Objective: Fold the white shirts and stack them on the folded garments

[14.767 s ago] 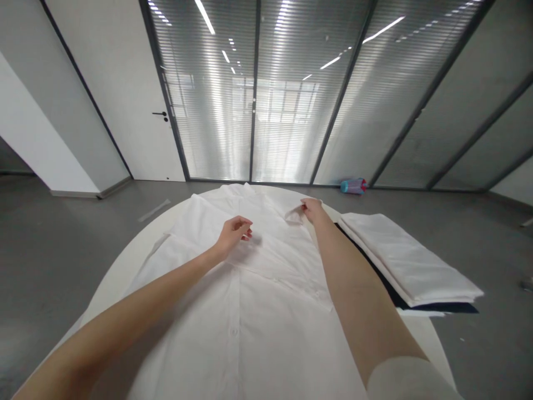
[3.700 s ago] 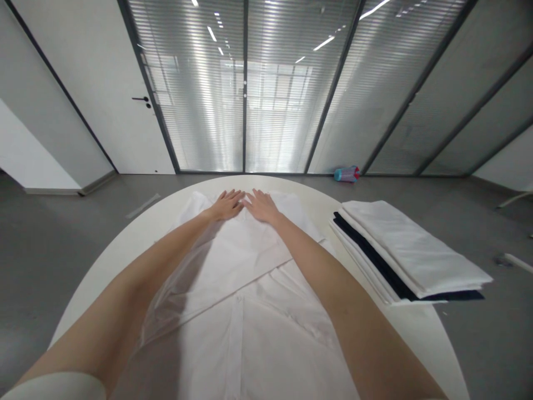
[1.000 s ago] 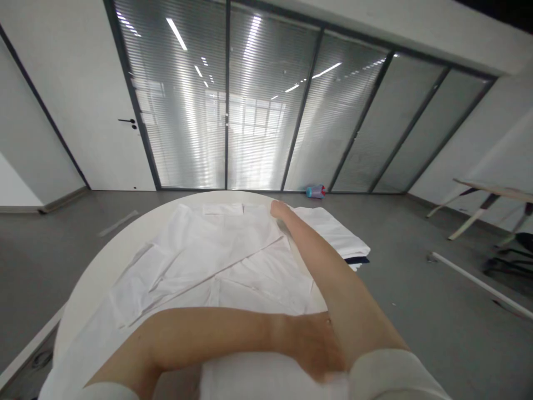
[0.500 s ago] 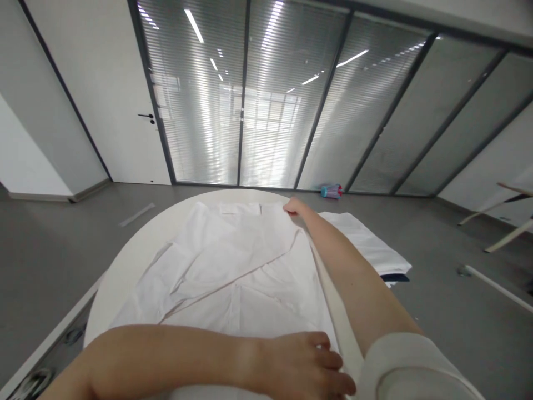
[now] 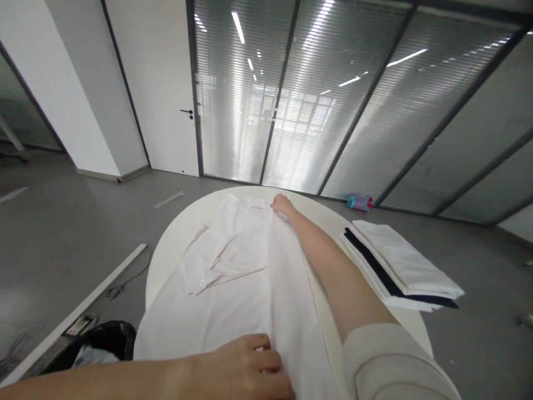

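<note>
A white shirt (image 5: 233, 319) lies spread on the round white table (image 5: 160, 266), its collar end away from me. One long side is folded inward as a strip (image 5: 287, 289) over the shirt's middle. A buttoned cuff (image 5: 205, 282) rests on the fabric at the left. Beside the collar, my right hand (image 5: 283, 205) pinches the far end of the folded strip. My left hand (image 5: 250, 366) is at the near end, fingers curled onto the strip, partly cut off by the frame's bottom.
A stack of folded white and dark cloth (image 5: 410, 258) sits on the table's right side, overhanging its edge. A black-lined bin (image 5: 120, 336) stands at lower left beside a white bar (image 5: 112, 278). A blue and red cylindrical object (image 5: 360, 203) lies by the glass wall.
The shirt's right side has been folded inward to the left, both hands moving with it. The sleeve line is now partly covered. My view has turned, showing the bin and the whole stack.
</note>
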Demonstrator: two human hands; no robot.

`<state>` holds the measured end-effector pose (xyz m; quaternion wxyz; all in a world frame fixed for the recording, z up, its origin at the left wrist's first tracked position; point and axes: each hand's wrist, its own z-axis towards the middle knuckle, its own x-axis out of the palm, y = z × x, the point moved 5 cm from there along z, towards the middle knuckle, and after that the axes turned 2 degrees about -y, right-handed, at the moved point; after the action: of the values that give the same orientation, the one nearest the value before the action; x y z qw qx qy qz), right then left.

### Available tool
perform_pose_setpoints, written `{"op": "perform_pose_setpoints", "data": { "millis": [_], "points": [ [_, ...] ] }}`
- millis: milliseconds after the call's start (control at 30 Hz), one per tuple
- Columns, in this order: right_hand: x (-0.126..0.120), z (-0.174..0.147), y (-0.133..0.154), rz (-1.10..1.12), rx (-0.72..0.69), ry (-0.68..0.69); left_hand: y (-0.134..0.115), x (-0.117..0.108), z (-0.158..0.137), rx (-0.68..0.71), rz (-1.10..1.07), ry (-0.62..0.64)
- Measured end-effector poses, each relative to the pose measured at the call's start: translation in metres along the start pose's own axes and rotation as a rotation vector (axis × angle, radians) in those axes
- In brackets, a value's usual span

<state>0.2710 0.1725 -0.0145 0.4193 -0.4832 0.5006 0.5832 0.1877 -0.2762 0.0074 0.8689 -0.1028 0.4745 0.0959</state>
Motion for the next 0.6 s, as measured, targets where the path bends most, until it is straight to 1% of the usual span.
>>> {"op": "perform_pose_setpoints", "data": {
  "millis": [100,200,267,367,433,500,533,600],
  "points": [
    [0.024,-0.004,0.007,0.017,-0.001,0.022,0.000,0.005,-0.011,-0.046,0.019,-0.001],
    [0.038,-0.005,0.003,0.029,0.028,0.021,-0.001,0.018,-0.019,-0.049,0.047,0.036],
    [0.042,-0.004,0.000,0.038,0.049,0.005,-0.002,0.024,-0.023,-0.063,0.040,0.054],
    [0.042,-0.005,-0.004,0.054,0.067,-0.041,-0.003,0.024,-0.026,-0.093,-0.016,0.045],
    [0.040,-0.006,-0.006,0.051,0.052,-0.105,-0.003,0.025,-0.028,-0.101,-0.062,0.059],
    [0.041,-0.007,-0.008,0.019,0.016,-0.153,-0.005,0.029,-0.032,-0.074,-0.072,0.096],
    [0.043,-0.007,-0.009,0.002,0.003,-0.151,-0.006,0.033,-0.034,-0.052,-0.061,0.120],
    [0.050,-0.005,-0.013,-0.019,0.006,-0.096,-0.007,0.041,-0.040,-0.007,-0.036,0.158]
  ]
}}
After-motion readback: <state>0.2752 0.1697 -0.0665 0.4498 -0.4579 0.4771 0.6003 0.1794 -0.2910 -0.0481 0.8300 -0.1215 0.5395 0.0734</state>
